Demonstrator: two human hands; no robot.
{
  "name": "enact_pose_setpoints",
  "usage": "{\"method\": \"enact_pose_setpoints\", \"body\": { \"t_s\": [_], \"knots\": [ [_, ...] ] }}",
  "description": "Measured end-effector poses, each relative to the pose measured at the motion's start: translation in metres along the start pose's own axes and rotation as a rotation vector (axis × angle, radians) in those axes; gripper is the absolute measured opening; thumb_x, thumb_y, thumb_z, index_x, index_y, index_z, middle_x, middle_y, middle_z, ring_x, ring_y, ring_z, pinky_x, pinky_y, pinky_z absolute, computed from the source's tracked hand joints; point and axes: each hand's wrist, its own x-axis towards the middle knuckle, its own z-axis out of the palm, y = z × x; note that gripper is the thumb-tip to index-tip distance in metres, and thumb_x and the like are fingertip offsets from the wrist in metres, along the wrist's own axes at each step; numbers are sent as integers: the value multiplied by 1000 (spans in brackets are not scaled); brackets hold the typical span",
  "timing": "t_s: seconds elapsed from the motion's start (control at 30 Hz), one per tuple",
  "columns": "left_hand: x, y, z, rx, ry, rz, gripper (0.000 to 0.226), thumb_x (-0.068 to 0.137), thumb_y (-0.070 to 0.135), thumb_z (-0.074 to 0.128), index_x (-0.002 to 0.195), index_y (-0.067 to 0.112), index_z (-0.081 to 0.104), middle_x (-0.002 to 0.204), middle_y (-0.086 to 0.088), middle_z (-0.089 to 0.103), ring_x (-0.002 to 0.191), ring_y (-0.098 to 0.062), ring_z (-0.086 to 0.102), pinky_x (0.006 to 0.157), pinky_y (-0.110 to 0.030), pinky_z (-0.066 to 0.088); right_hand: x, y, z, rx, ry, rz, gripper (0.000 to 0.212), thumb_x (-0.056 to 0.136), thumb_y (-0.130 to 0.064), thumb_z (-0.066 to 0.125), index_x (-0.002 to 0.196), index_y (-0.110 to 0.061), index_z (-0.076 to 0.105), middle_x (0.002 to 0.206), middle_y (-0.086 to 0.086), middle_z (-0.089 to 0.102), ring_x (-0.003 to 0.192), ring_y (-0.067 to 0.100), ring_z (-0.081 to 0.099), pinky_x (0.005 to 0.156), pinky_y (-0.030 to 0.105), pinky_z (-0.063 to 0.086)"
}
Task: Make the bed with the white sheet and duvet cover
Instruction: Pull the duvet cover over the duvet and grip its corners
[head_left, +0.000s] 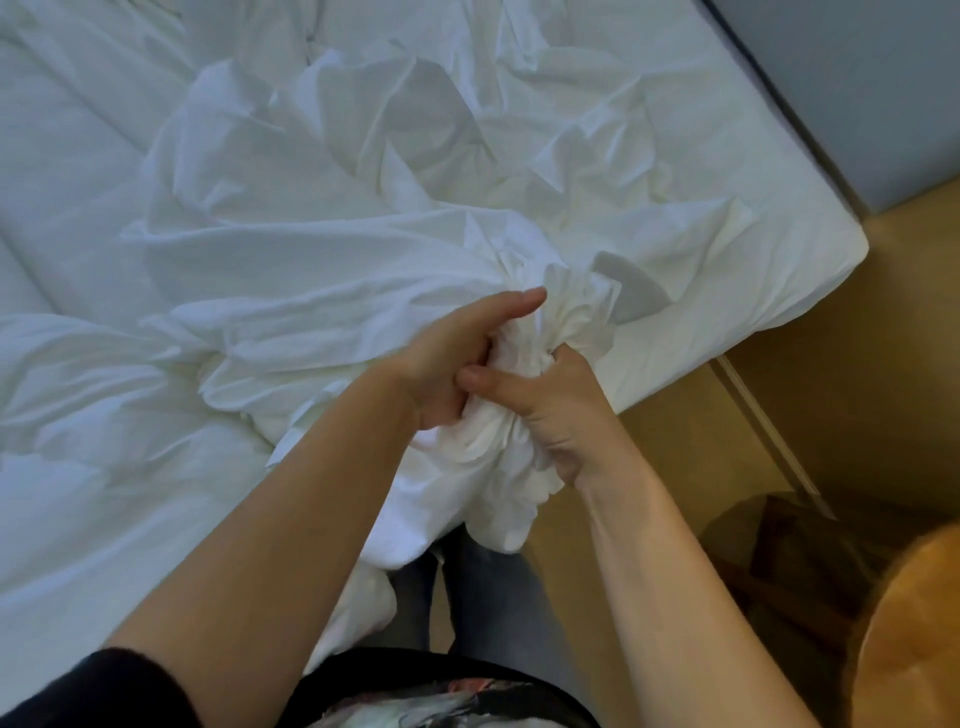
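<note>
A person stands at the foot corner of a bed (810, 280), and both hands meet just right of the middle of the view, clamped on one gathered bunch of loose white cloth (322, 249). The left hand (441, 358) grips the bunch from the 9 o'clock side with its fingers curled into the folds and its thumb stretched out toward 1 o'clock. The right hand (556, 410) grips the same bunch from the 4 o'clock side, fingers wrapped round it and thumb lying across it toward 9 o'clock, touching the left hand. A ruffled tuft of the cloth sticks out above the hands at 12 o'clock, and more of it hangs below them over the edge of the bed toward 6 o'clock, in front of the person's jeans (498, 587). The rest of the cloth spreads crumpled over the bed from 9 to 1 o'clock; whether it is the sheet or the duvet cover cannot be told. The bed's corner at 3 o'clock is covered in smooth white. A tan floor (701, 431) lies at 4 o'clock, and a grey panel (872, 93) stands at 2 o'clock.
</note>
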Motion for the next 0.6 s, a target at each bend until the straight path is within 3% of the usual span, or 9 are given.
{"method": "enact_pose_setpoints", "body": {
  "t_s": [0.13,0.17,0.23,0.3,0.43,0.5,0.6],
  "knots": [
    [-11,8,-13,200,77,-65,49,69,46,69,106,15,66,109,-4,71,107,-18,64,97,-33,45,-2,3,16,-74,79,12,26,73,-5,76,97,-13,69,85,0,74,78,12,71,62,22,55],
    [-14,10,-17,274,88,-96,51,69,49,72,108,16,66,110,-3,70,107,-19,63,97,-34,44,-3,4,18,-113,100,20,24,72,-3,75,94,-11,69,82,2,73,75,15,70,59,24,56],
    [-19,17,-19,449,159,-147,49,69,57,70,101,20,69,101,1,71,97,-21,64,89,-37,48,-5,3,23,-194,117,24,20,70,-1,72,87,-11,68,82,6,71,79,21,69,71,37,59],
    [-24,27,-17,658,239,-196,44,73,66,61,93,27,66,102,2,69,95,-23,64,93,-42,46,-11,-3,27,-260,117,12,19,66,-4,71,78,-17,64,83,6,70,81,23,67,75,41,57],
    [-20,44,-3,843,252,-197,50,81,66,52,101,21,62,96,-6,67,83,-22,64,75,-33,49,-15,-17,28,-228,23,25,24,71,-1,67,92,-14,68,87,5,71,83,22,68,67,34,57],
    [-9,49,1,954,275,-217,54,84,66,49,106,17,57,91,-10,64,83,-26,64,83,-39,51,-11,-20,26,-181,-72,66,25,73,-1,68,94,-14,70,84,1,72,78,12,70,61,24,55],
    [0,55,7,1546,388,-281,53,83,67,43,111,24,53,99,-6,60,95,-30,61,93,-44,47,-7,-12,27,-94,-142,188,23,59,-12,66,82,-17,68,74,0,71,76,17,69,65,28,53]
  ]
}}
